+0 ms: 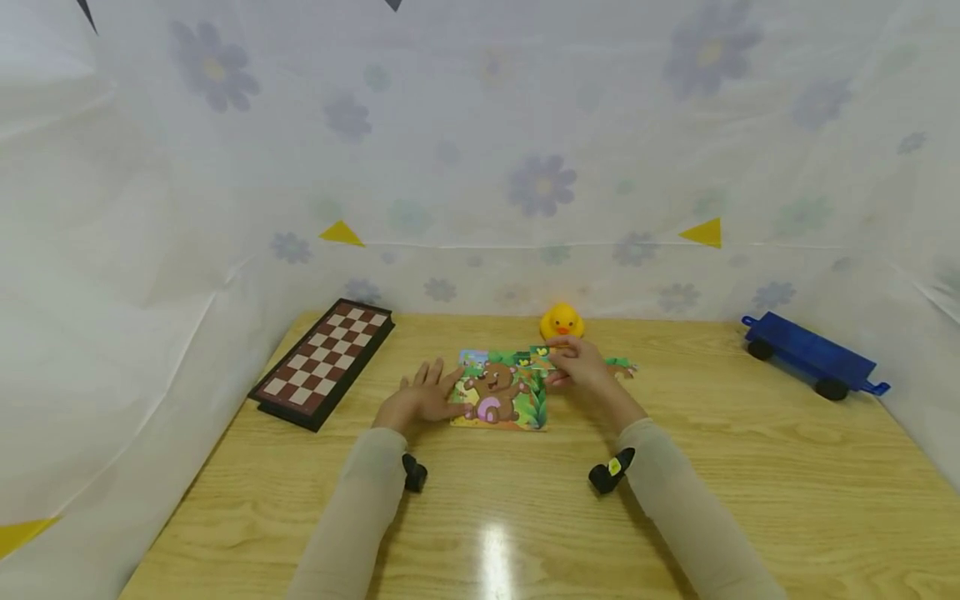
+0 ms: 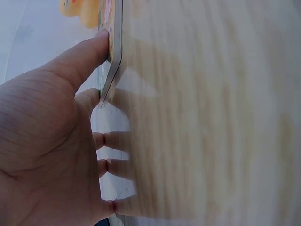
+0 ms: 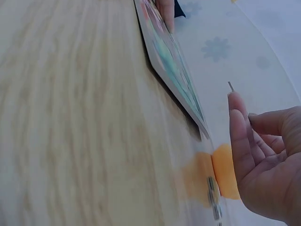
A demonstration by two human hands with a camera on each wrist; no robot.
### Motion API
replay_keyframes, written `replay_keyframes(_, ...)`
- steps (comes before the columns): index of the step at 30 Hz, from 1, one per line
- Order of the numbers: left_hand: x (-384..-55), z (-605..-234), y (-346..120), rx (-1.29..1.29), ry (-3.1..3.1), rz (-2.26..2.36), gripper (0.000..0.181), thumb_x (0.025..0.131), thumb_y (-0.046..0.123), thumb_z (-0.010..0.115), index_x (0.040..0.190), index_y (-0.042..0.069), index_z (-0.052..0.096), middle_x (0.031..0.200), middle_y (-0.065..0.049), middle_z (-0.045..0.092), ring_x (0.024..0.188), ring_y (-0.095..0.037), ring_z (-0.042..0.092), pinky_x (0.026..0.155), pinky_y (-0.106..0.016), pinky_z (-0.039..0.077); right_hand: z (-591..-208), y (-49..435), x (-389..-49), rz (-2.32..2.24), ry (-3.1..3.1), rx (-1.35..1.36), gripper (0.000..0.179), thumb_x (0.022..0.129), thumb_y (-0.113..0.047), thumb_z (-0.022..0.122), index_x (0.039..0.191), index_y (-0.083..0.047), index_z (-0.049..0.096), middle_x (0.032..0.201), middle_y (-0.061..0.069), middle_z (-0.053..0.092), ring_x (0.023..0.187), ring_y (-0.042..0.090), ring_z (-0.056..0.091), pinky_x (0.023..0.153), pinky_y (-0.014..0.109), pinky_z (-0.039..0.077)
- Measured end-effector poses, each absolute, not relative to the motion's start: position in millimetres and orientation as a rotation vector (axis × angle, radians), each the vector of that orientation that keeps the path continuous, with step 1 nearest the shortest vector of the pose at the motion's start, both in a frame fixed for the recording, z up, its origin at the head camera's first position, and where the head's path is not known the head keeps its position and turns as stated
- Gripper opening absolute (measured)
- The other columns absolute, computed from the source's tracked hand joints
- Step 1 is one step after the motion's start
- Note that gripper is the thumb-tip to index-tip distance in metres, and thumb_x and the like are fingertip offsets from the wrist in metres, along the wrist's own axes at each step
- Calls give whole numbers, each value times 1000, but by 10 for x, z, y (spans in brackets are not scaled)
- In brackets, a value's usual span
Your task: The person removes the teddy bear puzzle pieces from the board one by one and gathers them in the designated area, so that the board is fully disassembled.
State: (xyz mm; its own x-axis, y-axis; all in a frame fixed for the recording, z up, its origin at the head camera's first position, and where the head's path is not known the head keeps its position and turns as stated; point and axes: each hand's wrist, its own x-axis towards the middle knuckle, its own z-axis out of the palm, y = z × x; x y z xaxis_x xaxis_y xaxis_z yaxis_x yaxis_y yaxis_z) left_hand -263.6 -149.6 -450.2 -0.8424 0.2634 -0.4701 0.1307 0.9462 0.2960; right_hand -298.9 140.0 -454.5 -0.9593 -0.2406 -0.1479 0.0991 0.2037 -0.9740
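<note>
A bear picture puzzle [image 1: 491, 400] lies flat near the middle of the table, with a dark gap at its upper right corner. My left hand [image 1: 426, 398] is spread at its left side. In the left wrist view, the thumb [image 2: 91, 54] presses on the puzzle's edge while the other fingertips touch the table. Between thumb and fingers my right hand [image 1: 583, 371] pinches a small puzzle piece [image 1: 542, 357], raised over that corner. Only the thin edge of this piece [image 3: 230, 86] shows in the right wrist view. More puzzle pieces [image 1: 621, 365] lie just beyond the right hand.
A yellow rubber duck [image 1: 562, 321] sits behind the right hand. To the left lies a folded checkered board [image 1: 324, 360] with a black frame. A blue toy trailer [image 1: 812, 350] stands at the far right. White flowered cloth [image 1: 480, 183] hangs around the table.
</note>
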Motion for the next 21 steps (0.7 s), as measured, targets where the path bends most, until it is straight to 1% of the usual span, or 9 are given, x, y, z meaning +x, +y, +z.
replay_keyframes(3, -2606, -4455, -1490, 293, 2573, 344, 78, 93, 58, 45, 154, 31, 3, 157, -12, -14, 143, -34, -13, 110, -61, -3, -4531, 1490, -2996, -1846, 2204, -135, 38, 97, -7, 53, 132, 4, 45, 97, 17, 66, 61, 13, 67, 61, 30, 57)
replay_keyframes(6, -2593, -4441, -1487, 306, 2572, 361, 78, 93, 57, 46, 154, 30, 4, 157, -14, -13, 143, -35, -12, 110, -62, -2, -4506, 1613, -2981, -1857, 2203, -169, 39, 97, -8, 54, 133, 5, 44, 94, 16, 67, 62, 13, 67, 62, 30, 57)
replay_keyframes(12, -2572, -4444, -1505, 307, 2569, 376, 78, 93, 58, 44, 154, 29, 4, 157, -13, -13, 143, -34, -12, 110, -61, -3, -4489, 1884, -2939, -1849, 2224, -201, 46, 98, -17, 54, 137, 2, 40, 91, 0, 65, 67, 13, 67, 67, 31, 56)
replay_keyframes(16, -2570, -4431, -1497, 314, 2571, 369, 79, 93, 59, 44, 154, 29, 3, 157, -12, -13, 143, -33, -12, 110, -59, -4, -4488, 2073, -2912, -1861, 2220, -201, 50, 98, -19, 54, 139, 2, 37, 91, -3, 65, 69, 13, 67, 69, 32, 56)
replay_keyframes(21, -2578, -4426, -1494, 306, 2575, 357, 78, 94, 58, 44, 154, 29, 4, 157, -12, -13, 143, -33, -12, 111, -59, -3, -4481, 2274, -2891, -1866, 2225, -206, 50, 97, -21, 55, 138, 1, 37, 92, -6, 65, 71, 12, 67, 70, 31, 56)
